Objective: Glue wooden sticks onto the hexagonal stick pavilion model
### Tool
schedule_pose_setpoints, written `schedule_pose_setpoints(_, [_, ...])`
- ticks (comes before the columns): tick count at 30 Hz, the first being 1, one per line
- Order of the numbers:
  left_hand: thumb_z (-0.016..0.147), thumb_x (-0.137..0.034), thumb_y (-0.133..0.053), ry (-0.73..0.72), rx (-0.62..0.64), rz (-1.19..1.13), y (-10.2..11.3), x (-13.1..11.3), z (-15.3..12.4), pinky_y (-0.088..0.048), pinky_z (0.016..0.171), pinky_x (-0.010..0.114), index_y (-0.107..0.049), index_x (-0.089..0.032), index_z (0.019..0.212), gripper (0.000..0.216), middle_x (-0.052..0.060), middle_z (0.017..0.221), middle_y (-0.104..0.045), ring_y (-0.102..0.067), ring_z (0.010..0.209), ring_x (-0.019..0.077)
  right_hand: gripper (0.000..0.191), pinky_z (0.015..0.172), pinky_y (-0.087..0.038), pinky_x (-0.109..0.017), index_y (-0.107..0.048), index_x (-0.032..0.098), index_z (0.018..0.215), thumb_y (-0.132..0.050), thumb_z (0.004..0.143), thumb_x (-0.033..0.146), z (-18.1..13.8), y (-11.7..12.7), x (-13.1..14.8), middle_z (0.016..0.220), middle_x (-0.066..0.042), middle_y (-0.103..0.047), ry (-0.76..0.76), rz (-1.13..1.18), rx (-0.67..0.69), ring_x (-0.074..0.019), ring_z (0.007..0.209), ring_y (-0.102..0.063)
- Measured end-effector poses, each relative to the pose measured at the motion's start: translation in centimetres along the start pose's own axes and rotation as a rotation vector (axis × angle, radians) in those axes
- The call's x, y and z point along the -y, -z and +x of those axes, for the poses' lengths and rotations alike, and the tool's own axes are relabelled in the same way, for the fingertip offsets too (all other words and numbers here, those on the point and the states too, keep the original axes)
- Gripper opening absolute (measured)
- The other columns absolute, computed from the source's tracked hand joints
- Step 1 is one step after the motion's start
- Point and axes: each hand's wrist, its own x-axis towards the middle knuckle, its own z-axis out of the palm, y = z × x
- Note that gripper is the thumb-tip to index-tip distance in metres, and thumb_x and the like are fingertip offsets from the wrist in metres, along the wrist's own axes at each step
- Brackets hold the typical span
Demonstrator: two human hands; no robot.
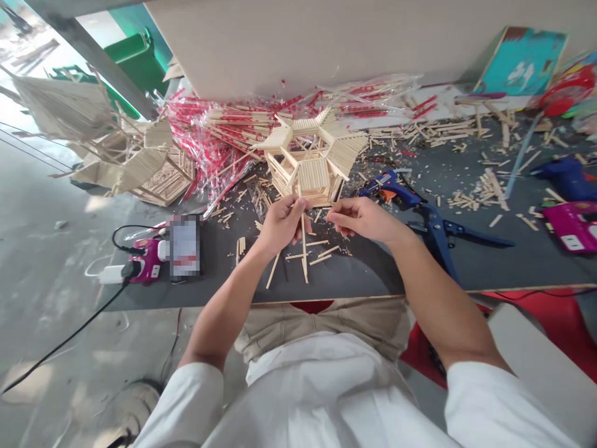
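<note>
In the middle of the table, my left hand [285, 219] is closed, thumb against fingers, on a thin wooden stick [305, 252] that points down toward the table's front edge. My right hand [358, 218] is a short way to the right, its fingertips pinched together; whatever they may hold is too small to make out. Just beyond both hands stands a small model built of wooden sticks [313, 175], with slatted panels flaring out around an open top. Several loose short sticks [324, 254] lie on the dark tabletop below my hands.
Right of my hands lie a blue glue gun [394, 186] and a blue cutter [438, 233]. A phone [185, 249] and a pink power strip [148, 261] are on the left, near a larger stick model [153, 177]. Red-and-clear wrapped stick bundles [205, 134] lie behind.
</note>
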Motion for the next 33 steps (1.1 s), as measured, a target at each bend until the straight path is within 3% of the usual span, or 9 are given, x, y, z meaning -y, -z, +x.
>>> schedule_pose_setpoints(33, [0.097, -0.067, -0.063, -0.01, 0.011, 0.025, -0.27, 0.18, -0.21, -0.036, 0.032, 0.018, -0.063, -0.019, 0.1, 0.048, -0.003, 0.059, -0.065, -0.049, 0.035, 0.0069, 0.037, 0.053, -0.045, -0.024, -0.068, 0.018, 0.094, -0.073, 0.094, 0.056, -0.17, 0.03, 0.3, 0.072, 0.0, -0.066, -0.005, -0.069, -0.01, -0.0116, 0.06, -0.059])
